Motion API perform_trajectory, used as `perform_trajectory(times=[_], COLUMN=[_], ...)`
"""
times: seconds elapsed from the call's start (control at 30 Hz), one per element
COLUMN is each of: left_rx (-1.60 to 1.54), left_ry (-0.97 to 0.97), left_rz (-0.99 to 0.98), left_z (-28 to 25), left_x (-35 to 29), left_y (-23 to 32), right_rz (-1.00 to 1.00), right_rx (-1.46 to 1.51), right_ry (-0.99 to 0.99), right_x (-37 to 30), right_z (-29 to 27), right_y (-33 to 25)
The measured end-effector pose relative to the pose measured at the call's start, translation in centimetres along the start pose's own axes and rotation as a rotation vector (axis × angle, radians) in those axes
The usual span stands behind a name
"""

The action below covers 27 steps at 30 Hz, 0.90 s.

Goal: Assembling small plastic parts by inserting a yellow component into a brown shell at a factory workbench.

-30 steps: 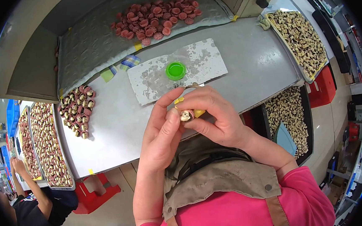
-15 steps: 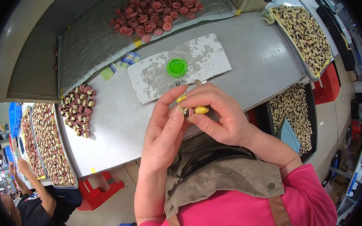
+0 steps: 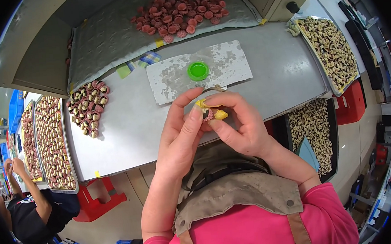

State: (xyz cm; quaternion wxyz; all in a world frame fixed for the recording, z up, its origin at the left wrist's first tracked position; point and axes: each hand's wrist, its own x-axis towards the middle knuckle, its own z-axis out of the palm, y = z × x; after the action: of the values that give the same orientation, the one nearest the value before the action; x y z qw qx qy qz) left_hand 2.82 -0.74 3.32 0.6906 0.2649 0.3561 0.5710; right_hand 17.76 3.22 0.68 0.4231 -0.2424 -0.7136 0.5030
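My left hand [image 3: 180, 134] and my right hand [image 3: 239, 125] meet at the table's near edge, fingers curled. Pinched between them is a small pink scalloped cup [image 3: 211, 115] with a dark and cream piece at it; fingers hide much of both. My left thumb presses on one side, my right fingertips on the other. Yellow coverings [image 3: 221, 114] show at my right fingers. Just beyond my hands, a green round dish [image 3: 198, 71] stands on a white, grey-stained board [image 3: 164, 90]. A small brownish thing [image 3: 219, 88] by my fingertips is unclear.
Pink cups [image 3: 181, 14] are heaped on a grey padded mat [image 3: 104, 46] at the back. Filled cups [image 3: 88, 107] lie at left, beside trays [image 3: 54, 145]. Cream-and-dark pieces fill a right tray [image 3: 331, 51] and black bin [image 3: 335, 146]. A co-worker [image 3: 38, 210] is at far left.
The whole view has shifted slightly. My hands stay together, and the cup between them shows more of its pink rim. The yellow-covered right fingertip has moved over it against my left thumb.
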Motion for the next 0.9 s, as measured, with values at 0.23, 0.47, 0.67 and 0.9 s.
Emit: perform_trajectory(times=[0.23, 0.47, 0.67, 0.9], left_rx=[0.002, -0.119, 0.549, 1.618], left_ry=[-0.005, 0.154, 0.665, 0.783], left_rz=[-0.001, 0.103, 0.387, 0.744], left_z=[-0.3, -3.7, -9.5, -12.0], left_x=[-0.4, -5.1, -11.2, -11.5], left_y=[0.1, 2.4, 6.1, 9.0], right_rz=[-0.015, 0.062, 0.015, 0.042], right_rx=[0.050, 0.020, -0.010, -0.034], right_ry=[-0.028, 0.086, 0.033, 0.049], right_x=[0.1, -1.3, -1.1, -2.1], right_z=[0.2, 1.4, 3.1, 4.5], right_y=[0.3, -0.9, -2.4, -3.5])
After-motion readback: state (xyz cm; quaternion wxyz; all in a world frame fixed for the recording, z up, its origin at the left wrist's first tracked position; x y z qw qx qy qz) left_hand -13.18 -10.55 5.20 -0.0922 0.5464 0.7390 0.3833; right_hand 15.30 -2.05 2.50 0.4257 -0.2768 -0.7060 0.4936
